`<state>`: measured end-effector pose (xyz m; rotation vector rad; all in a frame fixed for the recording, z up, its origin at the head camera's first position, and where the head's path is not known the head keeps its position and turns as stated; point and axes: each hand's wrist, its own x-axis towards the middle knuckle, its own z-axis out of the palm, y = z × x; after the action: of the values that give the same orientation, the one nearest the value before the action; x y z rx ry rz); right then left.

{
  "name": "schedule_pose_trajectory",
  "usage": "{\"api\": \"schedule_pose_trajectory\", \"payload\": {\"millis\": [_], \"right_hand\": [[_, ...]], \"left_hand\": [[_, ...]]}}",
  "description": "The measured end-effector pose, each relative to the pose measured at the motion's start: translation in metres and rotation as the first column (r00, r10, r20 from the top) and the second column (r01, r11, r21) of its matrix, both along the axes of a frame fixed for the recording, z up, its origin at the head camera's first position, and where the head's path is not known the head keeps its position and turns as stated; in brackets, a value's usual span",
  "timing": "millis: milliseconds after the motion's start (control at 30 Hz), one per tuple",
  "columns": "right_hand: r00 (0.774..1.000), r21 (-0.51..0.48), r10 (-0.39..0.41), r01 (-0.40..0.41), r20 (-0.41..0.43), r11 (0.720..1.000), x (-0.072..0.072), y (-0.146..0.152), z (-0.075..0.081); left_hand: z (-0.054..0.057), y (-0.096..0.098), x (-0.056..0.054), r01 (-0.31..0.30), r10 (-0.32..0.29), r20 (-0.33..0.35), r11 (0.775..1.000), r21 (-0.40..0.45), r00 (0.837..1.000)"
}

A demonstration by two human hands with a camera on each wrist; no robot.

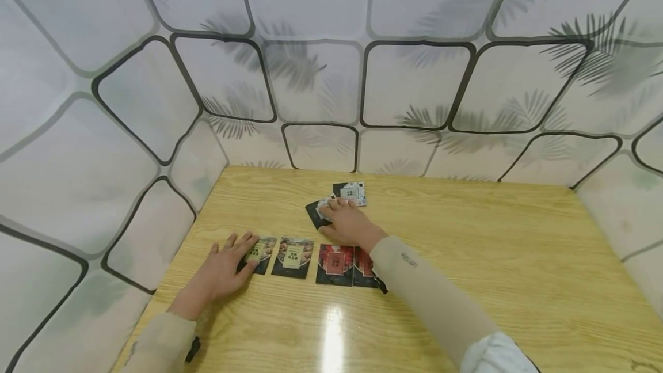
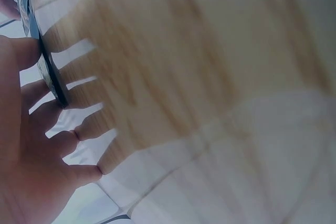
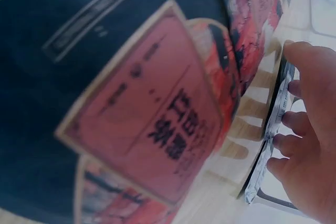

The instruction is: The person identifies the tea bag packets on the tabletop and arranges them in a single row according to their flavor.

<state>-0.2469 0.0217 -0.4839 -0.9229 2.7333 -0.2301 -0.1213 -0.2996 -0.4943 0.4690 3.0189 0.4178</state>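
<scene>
My left hand (image 1: 224, 267) rests with spread fingers on a flat food packet (image 1: 267, 250) with a yellow-green label, covering its left part. A matching packet (image 1: 292, 258) lies just right of it. Farther back, my right hand (image 1: 348, 223) presses on a slanted dark packet (image 1: 314, 212) with a pale label, its fingertips over the packet's right side. Behind that lies another pale-label packet (image 1: 354, 193). In the right wrist view, the fingers (image 3: 299, 124) touch the silvery packet (image 3: 277, 111) seen edge-on. The left wrist view shows the thumb (image 2: 29, 51) against the packet's edge.
Two red-label packets (image 1: 335, 265) lie side by side in the front row, the right one partly behind my right sleeve. The wooden table (image 1: 497, 235) meets a patterned fabric wall (image 1: 316, 82) at the back and sides.
</scene>
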Motion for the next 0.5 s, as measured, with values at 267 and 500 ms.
{"api": "schedule_pose_trajectory", "payload": {"millis": [267, 500], "right_hand": [[1.0, -0.028, 0.006, -0.006, -0.009, 1.0, 0.001, 0.013, -0.005], [1.0, -0.052, 0.003, -0.004, -0.009, 0.999, 0.003, 0.03, -0.009]], "left_hand": [[-0.002, 0.0, -0.001, 0.0, 0.0, -0.007, 1.0, 0.0, 1.0], [-0.002, -0.001, -0.001, 0.001, -0.001, -0.008, 1.0, 0.0, 1.0]]}}
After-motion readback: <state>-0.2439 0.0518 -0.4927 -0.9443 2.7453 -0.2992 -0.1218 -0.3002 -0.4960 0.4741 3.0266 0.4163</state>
